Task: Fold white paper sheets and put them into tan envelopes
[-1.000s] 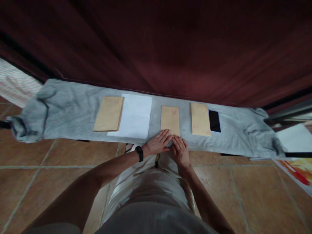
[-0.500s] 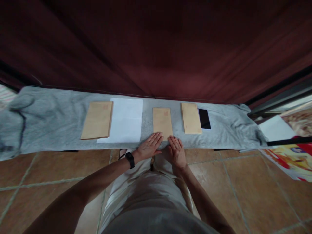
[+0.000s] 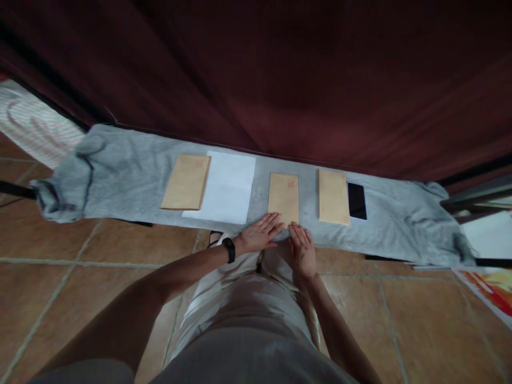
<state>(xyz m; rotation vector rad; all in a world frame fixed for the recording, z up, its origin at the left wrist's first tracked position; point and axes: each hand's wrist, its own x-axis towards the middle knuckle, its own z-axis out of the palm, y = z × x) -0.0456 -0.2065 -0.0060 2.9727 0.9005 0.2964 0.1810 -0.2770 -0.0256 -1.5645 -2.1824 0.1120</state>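
Note:
A brown paper envelope with a small red stamp mark lies flat in the middle of the grey cloth. My left hand, a dark band at its wrist, rests flat with its fingertips on the envelope's lower left corner. On the lower right edge lie the outstretched fingers of my right hand. To the left, a stack of brown envelopes overlaps white paper. Another brown envelope pile sits to the right, beside a dark-screened phone.
The grey cloth covers a long narrow surface. Behind it hangs a dark red curtain. At the right end are a white sheet and a colourful printed package. Brown floor tiles show below.
The view has turned, so the things on the cloth appear farther right and slightly tilted. Both hands stay flat at the middle envelope's lower edge.

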